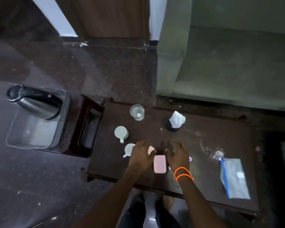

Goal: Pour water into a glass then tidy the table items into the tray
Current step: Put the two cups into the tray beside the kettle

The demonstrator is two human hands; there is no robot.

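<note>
Located the glass [137, 112] upright at the far side of the tabletop [204, 139], with clear water inside; judged the pouring step complete. Located the tray [31, 142] well apart to the left on a lower stand, already carrying the steel kettle [36, 102] at its far end, which left the near part bare for the remaining items.

Found both hands lowered at the near edge, either side of a pink case [160, 163] lying flat. Noted the left hand [141, 155] palm down with fingers curled over a small pale pink piece [150, 149]; could not tell whether gripped or merely covered. Noted the right hand [178, 156], orange bands [183, 174] at the wrist, fingers bent toward the tabletop just beside the case, with a small purple item [190, 159] showing at its outer edge; could not tell whether anything was held. Judged the flanking posture as preparation to gather these small pieces together.

Left untouched on the tabletop: two white mugs [121, 133] near the left hand, a dark tissue holder [175, 120], and a blue-zipped pouch [235, 178] at the right. Judged the tidying as barely begun.
</note>
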